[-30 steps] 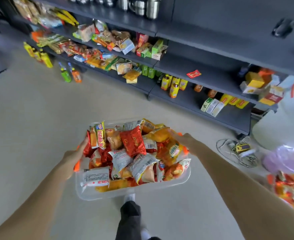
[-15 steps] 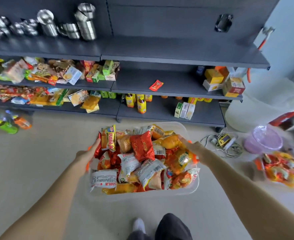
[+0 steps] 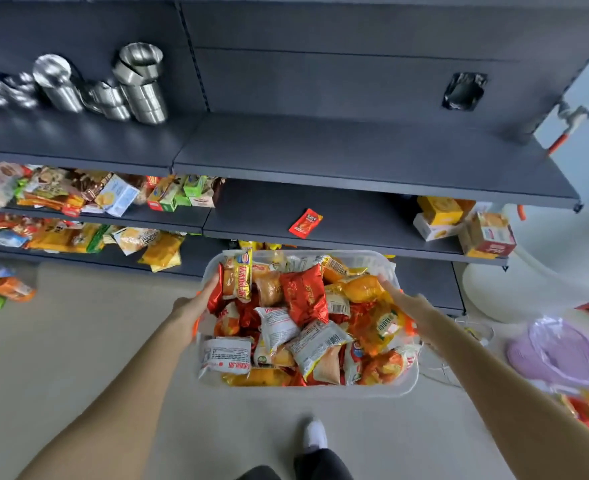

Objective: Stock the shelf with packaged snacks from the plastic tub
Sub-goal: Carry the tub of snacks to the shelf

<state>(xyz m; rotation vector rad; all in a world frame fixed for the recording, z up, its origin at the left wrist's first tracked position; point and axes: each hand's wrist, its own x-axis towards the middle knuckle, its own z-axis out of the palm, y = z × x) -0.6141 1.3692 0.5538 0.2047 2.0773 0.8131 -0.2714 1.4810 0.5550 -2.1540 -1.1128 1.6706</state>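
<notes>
A small shop, or a room fitted out as one. Dark grey retail shelving (image 3: 355,150) runs across the far side in tiers. Steel cups (image 3: 142,84) stand on the top tier at left; packaged snacks (image 3: 54,194) and small boxes (image 3: 173,199) crowd the tiers below them, with more cartons (image 3: 440,211) at right. A lone red sachet (image 3: 305,222) lies mid-shelf. Bottles (image 3: 5,289) lie on the pale floor (image 3: 78,341) far left. Near, a clear tub (image 3: 365,260) is heaped with more snack packs
</notes>
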